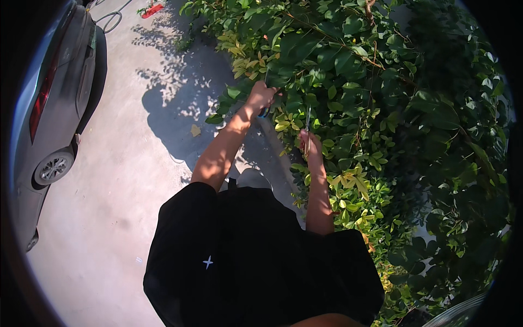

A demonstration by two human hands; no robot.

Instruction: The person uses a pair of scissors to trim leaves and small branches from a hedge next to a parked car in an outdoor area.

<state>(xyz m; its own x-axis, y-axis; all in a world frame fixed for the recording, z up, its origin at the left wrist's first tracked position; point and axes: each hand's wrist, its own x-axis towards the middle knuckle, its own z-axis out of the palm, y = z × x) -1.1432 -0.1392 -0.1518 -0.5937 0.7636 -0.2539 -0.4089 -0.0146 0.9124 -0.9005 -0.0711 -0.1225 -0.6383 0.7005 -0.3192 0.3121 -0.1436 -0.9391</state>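
Observation:
My left hand (261, 96) is closed at the near left edge of a leafy green bush (338, 65), its fingers partly among the leaves. What it grips is hidden. A small dark blue item (264, 112) shows beside its wrist; I cannot tell whether it is worn. To the right and a little nearer, my right hand (309, 144) is wrapped round a pair of scissors. The slim silver blades of the scissors (309, 116) point away from me into the foliage, and the handles are mostly covered by the fingers. Whether the blades touch a stem cannot be seen.
Yellowish low shrubs (354, 185) line a kerb (278, 144) along the bush. At the left a grey car (60, 109) stands on pale concrete (114, 218). A hose (113, 22) and a red object (152, 11) lie at the far left.

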